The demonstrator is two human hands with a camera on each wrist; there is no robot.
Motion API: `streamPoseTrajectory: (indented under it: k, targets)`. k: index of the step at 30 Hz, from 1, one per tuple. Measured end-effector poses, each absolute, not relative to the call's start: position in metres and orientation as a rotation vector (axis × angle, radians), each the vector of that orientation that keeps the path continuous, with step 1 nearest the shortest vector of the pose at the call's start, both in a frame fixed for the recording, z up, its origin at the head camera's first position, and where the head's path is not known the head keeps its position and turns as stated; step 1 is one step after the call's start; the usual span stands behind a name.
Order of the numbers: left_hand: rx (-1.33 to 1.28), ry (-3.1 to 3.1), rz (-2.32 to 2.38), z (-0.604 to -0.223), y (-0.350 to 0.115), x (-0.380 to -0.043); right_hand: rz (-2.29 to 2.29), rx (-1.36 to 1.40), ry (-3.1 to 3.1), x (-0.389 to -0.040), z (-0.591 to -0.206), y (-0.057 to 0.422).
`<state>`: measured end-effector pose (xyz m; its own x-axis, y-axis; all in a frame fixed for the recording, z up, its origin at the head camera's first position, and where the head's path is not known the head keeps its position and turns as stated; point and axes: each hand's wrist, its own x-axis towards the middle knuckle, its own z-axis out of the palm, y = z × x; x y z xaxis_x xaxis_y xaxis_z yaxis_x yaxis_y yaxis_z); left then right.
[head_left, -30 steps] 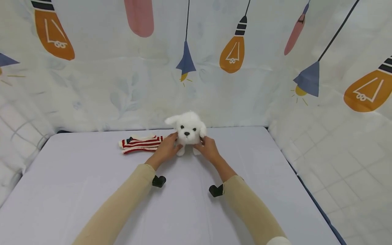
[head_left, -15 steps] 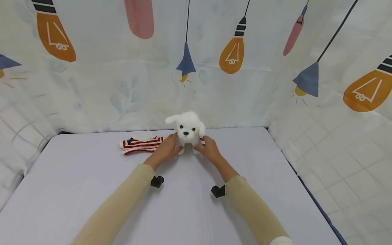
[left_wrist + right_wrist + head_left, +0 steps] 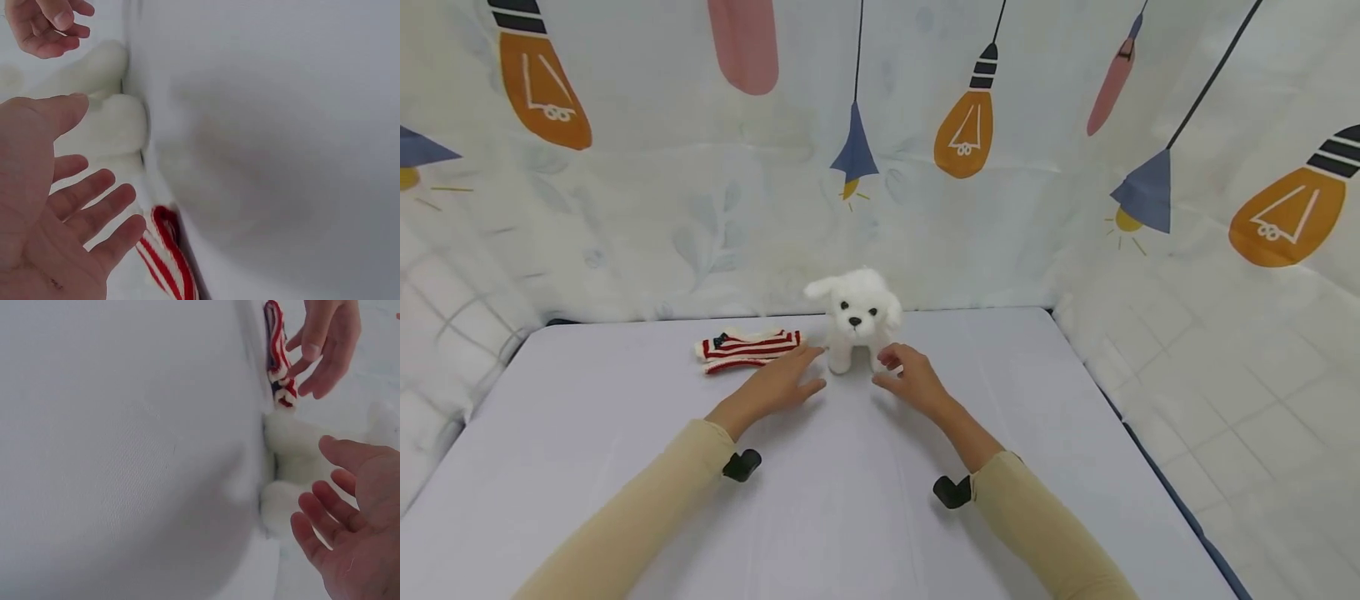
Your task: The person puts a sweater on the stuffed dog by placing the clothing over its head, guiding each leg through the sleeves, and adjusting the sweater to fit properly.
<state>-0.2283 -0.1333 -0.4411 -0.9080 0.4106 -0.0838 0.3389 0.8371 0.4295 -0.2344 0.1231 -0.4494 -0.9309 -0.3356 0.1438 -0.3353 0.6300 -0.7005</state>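
On the table (image 3: 842,508), the dog (image 3: 856,313) stands between left hand (image 3: 777,384) and right hand (image 3: 920,382), both loosely spread and gripping nothing, so the step seems release, the next calling for withdrawal without nudging it.

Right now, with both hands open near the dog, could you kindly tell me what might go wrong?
The dog stands on its legs with no hand gripping it, so a brush from the right hand, close by, could tip it. The left hand is very near the striped cloth; whether they touch is hard to tell, but it might catch and drag it.
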Motion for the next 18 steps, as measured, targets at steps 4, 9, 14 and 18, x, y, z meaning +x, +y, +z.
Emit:
streamPoseTrajectory:
  k: [4, 9, 14, 18]
  targets:
    - [0.601, 2.86, 0.575, -0.436, -0.146, -0.218, -1.228, -0.661, 2.76, -0.231, -0.447, 0.111]
    - [0.572, 2.869, 0.571, -0.433, -0.161, -0.211, -1.194, -0.697, 2.713, -0.234, -0.447, 0.09]
    - [0.536, 2.9, 0.575, -0.434, -0.177, -0.207, -1.157, -0.765, 2.703, -0.238, -0.446, 0.065]
    - [0.527, 2.94, 0.608, -0.436, -0.188, -0.206, -1.138, -0.785, 2.671, -0.24, -0.444, 0.048]
